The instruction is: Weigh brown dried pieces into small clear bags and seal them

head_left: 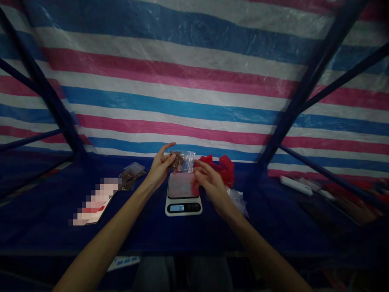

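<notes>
The left hand pinches a small clear bag of brown bits above the kitchen scale — right hand loosely open beside it. Best lowered centrally onto the platform — gently.

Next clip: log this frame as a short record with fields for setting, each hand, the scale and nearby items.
setting: dark blue table before a striped pink, blue and white tarp
left hand: holds a small clear plastic bag of brown pieces above the scale
right hand: open, fingers beside that bag
scale: white digital kitchen scale, display lit, platform bare
nearby: red plastic bag right of scale; filled clear bag to the left
</notes>
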### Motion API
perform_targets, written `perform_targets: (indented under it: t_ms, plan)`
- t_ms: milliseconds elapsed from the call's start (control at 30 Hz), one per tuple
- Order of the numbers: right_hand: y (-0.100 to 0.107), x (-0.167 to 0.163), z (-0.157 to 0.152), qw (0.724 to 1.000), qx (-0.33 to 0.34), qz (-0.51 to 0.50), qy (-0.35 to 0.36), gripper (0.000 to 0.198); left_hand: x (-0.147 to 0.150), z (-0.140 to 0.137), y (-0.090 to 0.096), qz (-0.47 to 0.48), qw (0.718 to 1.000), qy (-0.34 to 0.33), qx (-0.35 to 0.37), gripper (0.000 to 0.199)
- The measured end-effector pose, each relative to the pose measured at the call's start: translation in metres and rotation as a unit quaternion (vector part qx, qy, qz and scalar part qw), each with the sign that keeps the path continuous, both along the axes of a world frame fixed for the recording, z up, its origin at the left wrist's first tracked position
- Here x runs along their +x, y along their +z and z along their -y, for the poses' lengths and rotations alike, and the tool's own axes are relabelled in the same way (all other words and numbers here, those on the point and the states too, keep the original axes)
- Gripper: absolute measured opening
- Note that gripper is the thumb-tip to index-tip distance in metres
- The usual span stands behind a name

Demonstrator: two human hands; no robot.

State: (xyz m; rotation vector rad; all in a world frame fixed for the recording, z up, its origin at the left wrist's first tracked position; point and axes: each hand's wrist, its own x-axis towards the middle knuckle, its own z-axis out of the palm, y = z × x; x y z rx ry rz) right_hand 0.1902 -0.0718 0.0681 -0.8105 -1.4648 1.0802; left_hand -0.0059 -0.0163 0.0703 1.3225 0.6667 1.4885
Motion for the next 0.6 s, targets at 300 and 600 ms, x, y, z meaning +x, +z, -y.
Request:
perform_targets:
  t_ms: [300, 600]
  plan:
    - [-0.020, -0.022, -0.061, 0.986, -0.121, -0.055, 0.096, 0.038, -0.002, -0.021, -0.048, -0.128, 0.970, 0.201, 0.055, 0.047]
    - [-0.038, -0.024, -0.049, 0.987, -0.093, -0.097, 0.086, 0.042, 0.018, 0.016, -0.054, -0.224, 0.970, 0.041, 0.091, 0.041]
